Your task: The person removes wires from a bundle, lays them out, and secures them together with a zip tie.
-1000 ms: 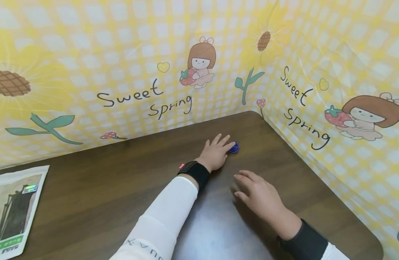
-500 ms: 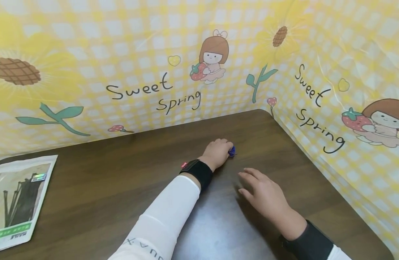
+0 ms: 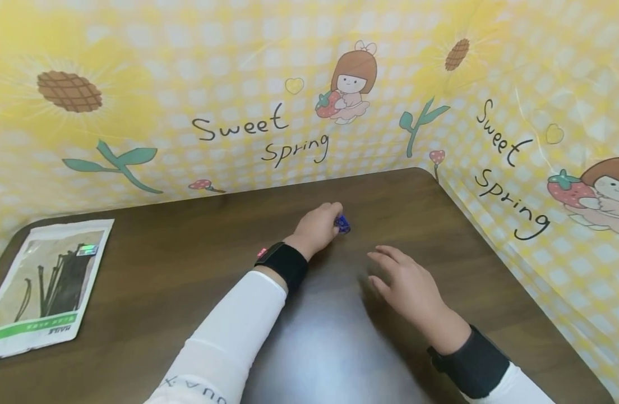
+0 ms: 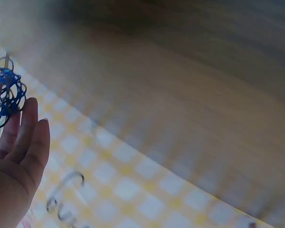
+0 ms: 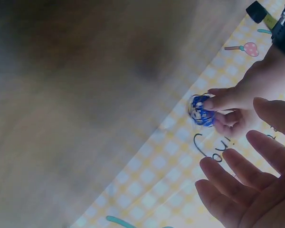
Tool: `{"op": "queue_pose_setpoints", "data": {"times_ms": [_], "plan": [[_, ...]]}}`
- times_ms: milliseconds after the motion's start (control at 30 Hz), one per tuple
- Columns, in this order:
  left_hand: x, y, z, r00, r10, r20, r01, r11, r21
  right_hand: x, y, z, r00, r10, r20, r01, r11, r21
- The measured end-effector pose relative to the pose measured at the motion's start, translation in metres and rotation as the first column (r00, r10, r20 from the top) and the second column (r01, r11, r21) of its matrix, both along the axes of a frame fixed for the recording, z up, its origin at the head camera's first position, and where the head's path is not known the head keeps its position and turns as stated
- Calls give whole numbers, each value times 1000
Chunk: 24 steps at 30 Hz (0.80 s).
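My left hand pinches a small blue openwork ball of thin loops between thumb and fingers, over the far part of the brown table. Dark, thin loops mix with the blue ones on this ball in the right wrist view; what it is made of cannot be told. Only part of the ball shows at the left edge of the left wrist view. My right hand hovers nearer to me, on the right, its fingers loosely spread and holding nothing.
A white-edged pouch of black cable ties lies at the table's left side. Yellow checked cloth with printed figures stands behind and to the right of the table.
Spread beside the blue ball a second ago, my left hand has closed its fingers on it and lifted it slightly. The right hand has hardly moved. The head view has turned left.
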<state>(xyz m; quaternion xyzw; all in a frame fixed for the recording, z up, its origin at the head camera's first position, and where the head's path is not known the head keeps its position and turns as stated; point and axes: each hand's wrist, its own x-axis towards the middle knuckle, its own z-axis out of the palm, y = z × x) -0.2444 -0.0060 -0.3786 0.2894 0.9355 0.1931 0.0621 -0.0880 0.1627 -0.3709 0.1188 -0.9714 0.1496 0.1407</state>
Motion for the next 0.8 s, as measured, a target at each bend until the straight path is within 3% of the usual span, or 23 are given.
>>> {"op": "queue_pose_setpoints", "data": {"times_ms": [133, 233, 367, 600, 800], "plan": [[8, -33, 8, 996, 83, 37, -86, 993, 84, -8, -13, 8, 999, 29, 15, -28, 999, -18], [18, -58, 13, 993, 106, 57, -113, 985, 132, -13, -22, 14, 999, 38, 34, -37, 999, -27], [36, -93, 18, 991, 124, 56, -132, 972, 194, -17, -35, 21, 996, 54, 66, -51, 998, -36], [70, -147, 26, 977, 205, 66, -214, 952, 219, -24, -73, 28, 990, 130, 54, -126, 990, -64], [99, -179, 36, 959, 257, 119, -282, 907, 313, -30, -119, 34, 973, 229, -13, -229, 966, -124]]}}
